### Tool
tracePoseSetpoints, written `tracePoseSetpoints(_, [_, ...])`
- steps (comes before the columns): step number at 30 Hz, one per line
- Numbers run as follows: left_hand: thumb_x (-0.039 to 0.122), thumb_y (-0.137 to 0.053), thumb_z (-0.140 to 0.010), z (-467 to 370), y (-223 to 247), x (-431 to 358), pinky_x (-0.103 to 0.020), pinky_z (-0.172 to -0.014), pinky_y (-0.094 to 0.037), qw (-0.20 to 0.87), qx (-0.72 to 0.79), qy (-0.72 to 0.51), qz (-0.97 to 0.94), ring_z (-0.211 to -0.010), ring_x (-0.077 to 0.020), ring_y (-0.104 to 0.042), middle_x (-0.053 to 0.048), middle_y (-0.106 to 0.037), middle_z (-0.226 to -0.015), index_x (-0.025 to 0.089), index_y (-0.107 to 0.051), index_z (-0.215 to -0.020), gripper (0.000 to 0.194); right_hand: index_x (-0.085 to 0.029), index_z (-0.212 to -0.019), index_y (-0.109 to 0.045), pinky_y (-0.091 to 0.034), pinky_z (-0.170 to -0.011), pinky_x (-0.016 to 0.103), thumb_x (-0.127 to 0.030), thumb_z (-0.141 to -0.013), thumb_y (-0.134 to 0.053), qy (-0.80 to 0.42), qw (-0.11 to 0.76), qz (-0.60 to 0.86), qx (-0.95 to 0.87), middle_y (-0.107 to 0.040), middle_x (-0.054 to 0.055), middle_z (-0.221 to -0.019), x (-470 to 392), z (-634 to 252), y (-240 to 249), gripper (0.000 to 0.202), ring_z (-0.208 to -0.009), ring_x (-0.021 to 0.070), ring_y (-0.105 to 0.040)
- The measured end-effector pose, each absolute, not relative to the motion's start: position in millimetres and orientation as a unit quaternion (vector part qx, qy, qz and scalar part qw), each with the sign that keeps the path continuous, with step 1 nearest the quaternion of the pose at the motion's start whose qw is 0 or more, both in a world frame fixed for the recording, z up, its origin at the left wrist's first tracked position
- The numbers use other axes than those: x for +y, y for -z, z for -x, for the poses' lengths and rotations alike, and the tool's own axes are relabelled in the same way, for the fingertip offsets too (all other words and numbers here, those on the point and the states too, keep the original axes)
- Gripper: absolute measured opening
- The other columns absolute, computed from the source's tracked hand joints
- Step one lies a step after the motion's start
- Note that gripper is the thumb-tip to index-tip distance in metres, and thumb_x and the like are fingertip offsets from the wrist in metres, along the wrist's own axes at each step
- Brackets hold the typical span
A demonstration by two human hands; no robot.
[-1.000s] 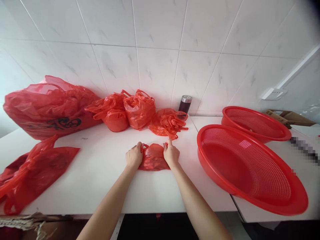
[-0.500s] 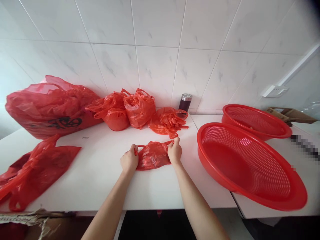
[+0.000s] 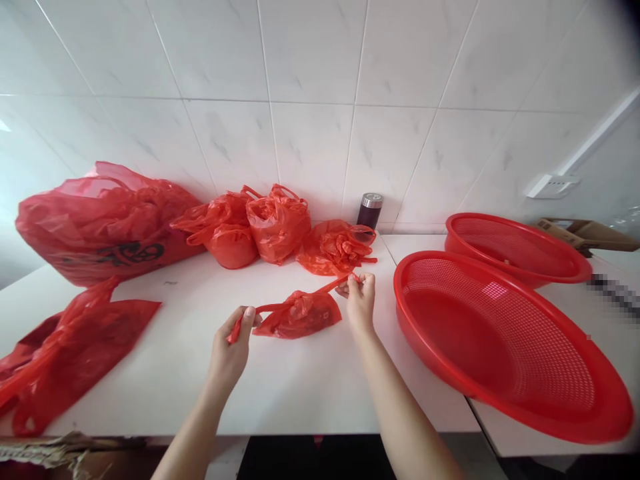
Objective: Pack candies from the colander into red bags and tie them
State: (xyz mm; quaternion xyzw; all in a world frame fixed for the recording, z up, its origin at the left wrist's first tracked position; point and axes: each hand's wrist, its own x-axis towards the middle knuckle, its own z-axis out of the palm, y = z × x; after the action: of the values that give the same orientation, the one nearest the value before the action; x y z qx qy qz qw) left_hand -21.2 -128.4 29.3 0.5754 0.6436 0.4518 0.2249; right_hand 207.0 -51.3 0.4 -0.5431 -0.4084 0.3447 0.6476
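A small red plastic bag (image 3: 305, 315) rests on the white table in front of me, its handles stretched out to both sides. My left hand (image 3: 235, 337) is closed around one handle, left of the bag. To the right, my right hand (image 3: 359, 293) pinches the other handle, pulled up and outward. Something bulges inside the bag, but I cannot make out what. Just behind it lies a crumpled red plastic bag (image 3: 340, 245). Two filled red bags, one squat (image 3: 233, 247) and one taller (image 3: 279, 230), stand farther back to the left.
A large stuffed red bag (image 3: 110, 230) and flat red bags (image 3: 95, 340) occupy the left side. Two red plastic baskets (image 3: 460, 333) sit at the right. Against the wall stand a dark thermos (image 3: 369, 212) and, farther right, a cardboard box (image 3: 585, 233).
My hands have moved apart, the left one down and leftward, the right one slightly rightward. The bag's handles are now drawn out long and its top is gathered.
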Motion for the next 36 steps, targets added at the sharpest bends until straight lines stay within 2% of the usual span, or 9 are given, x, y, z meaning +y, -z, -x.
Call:
tracePoseSetpoints(4, [0.048,-0.039,-0.094,20.0,-43.1,-132.4,-0.033,-0.088,-0.045,0.276,0.594,-0.488,-0.578,-0.094,-0.0206,-0.059,-0.005,-0.067,-0.108,0.021,-0.064,-0.095,0.037,-0.025,-0.088,-0.033,-0.056,-0.073,0.034,-0.037,-0.088,-0.054,-0.414,0.696,0.409,-0.42,-0.062,-0.004,-0.071,-67.8,-199.0,-30.1,0.024,-0.066,0.0138,-0.066])
tracePoseSetpoints(8, [0.043,-0.044,-0.094,5.2,-30.9,-121.6,-0.04,-0.096,-0.044,0.37,0.467,-0.51,-0.621,-0.116,-0.0238,-0.055,-0.009,-0.057,-0.133,0.023,-0.055,-0.106,0.026,-0.024,-0.088,-0.036,-0.057,-0.073,0.036,-0.038,-0.088,-0.057,-0.429,0.694,0.374,-0.44,-0.064,-0.004,-0.074,-80.3,-189.2,-40.0,0.025,-0.069,0.0149,-0.067])
tracePoseSetpoints(12, [0.031,-0.067,-0.08,-12.4,-14.9,-109.7,-0.04,-0.088,-0.05,0.398,0.46,-0.484,-0.629,-0.106,-0.0229,-0.062,-0.008,-0.064,-0.119,0.027,-0.042,-0.113,0.041,-0.025,-0.09,-0.037,-0.055,-0.075,0.036,-0.039,-0.087,-0.059,-0.456,0.707,0.352,-0.411,-0.066,-0.003,-0.076,-81.1,-189.3,-35.5,0.027,-0.071,0.0158,-0.067])
tracePoseSetpoints(16, [0.022,-0.064,-0.079,-22.2,-12.0,-107.8,-0.037,-0.081,-0.052,0.361,0.538,-0.474,-0.596,-0.088,-0.0191,-0.066,-0.002,-0.069,-0.101,0.031,-0.036,-0.133,0.062,-0.028,-0.117,-0.039,-0.051,-0.088,0.04,-0.043,-0.084,-0.063,-0.478,0.691,0.379,-0.387,-0.065,0.004,-0.107,-82.4,-196.1,-24.4,0.043,-0.095,0.0184,-0.065])
tracePoseSetpoints(21, [0.017,-0.061,-0.076,-28.9,-7.2,-110.1,-0.032,-0.078,-0.054,0.335,0.536,-0.542,-0.554,-0.093,-0.0185,-0.065,-0.007,-0.063,-0.117,0.022,-0.059,-0.107,0.031,-0.027,-0.133,-0.042,-0.043,-0.1,0.044,-0.044,-0.069,-0.078,-0.521,0.507,0.454,-0.515,-0.056,0.008,-0.127,-94.2,-187.0,-4.0,0.076,-0.119,0.0253,-0.054])
tracePoseSetpoints(25, [0.014,-0.059,-0.076,-32.1,-4.7,-113.7,-0.029,-0.073,-0.056,0.351,0.527,-0.568,-0.526,-0.088,-0.0155,-0.065,-0.006,-0.053,-0.131,0.02,-0.063,-0.095,0.021,-0.031,-0.143,-0.033,-0.035,-0.107,0.045,-0.044,-0.069,-0.078,-0.451,0.51,0.47,-0.562,-0.042,0.008,-0.143,-102.7,-177.4,-7.4,0.087,-0.132,0.0261,-0.04])
tracePoseSetpoints(27, [0.014,-0.058,-0.075,-31.4,-6.1,-115.2,-0.027,-0.073,-0.056,0.335,0.536,-0.562,-0.534,-0.088,-0.0147,-0.064,-0.005,-0.051,-0.132,0.019,-0.065,-0.087,0.015,-0.033,-0.139,-0.041,-0.033,-0.109,0.042,-0.042,-0.074,-0.075,-0.391,0.521,0.445,-0.615,-0.041,0.005,-0.143,-104.8,-178.4,-14.8,0.074,-0.133,0.0237,-0.038])
tracePoseSetpoints(31, [0.013,-0.059,-0.073,-28.0,-10.2,-115.5,-0.028,-0.077,-0.054,0.296,0.561,-0.543,-0.55,-0.092,-0.0163,-0.061,-0.005,-0.055,-0.122,0.019,-0.066,-0.08,0.011,-0.028,-0.104,-0.067,-0.044,-0.096,0.036,-0.035,-0.082,-0.067,-0.339,0.458,0.453,-0.686,-0.057,0.005,-0.117,-105.9,-185.4,-20.1,0.023,-0.107,0.0212,-0.057])
tracePoseSetpoints(36, [0.016,-0.062,-0.075,-28.6,-11.1,-115.4,-0.03,-0.075,-0.051,0.316,0.565,-0.519,-0.558,-0.083,-0.0171,-0.062,-0.002,-0.064,-0.097,0.021,-0.061,-0.093,0.02,-0.023,-0.086,-0.064,-0.048,-0.078,0.03,-0.015,-0.084,-0.055,-0.279,0.491,0.472,-0.677,-0.062,0.002,-0.088,-107.0,-184.0,-11.2,0.012,-0.081,0.0174,-0.06])
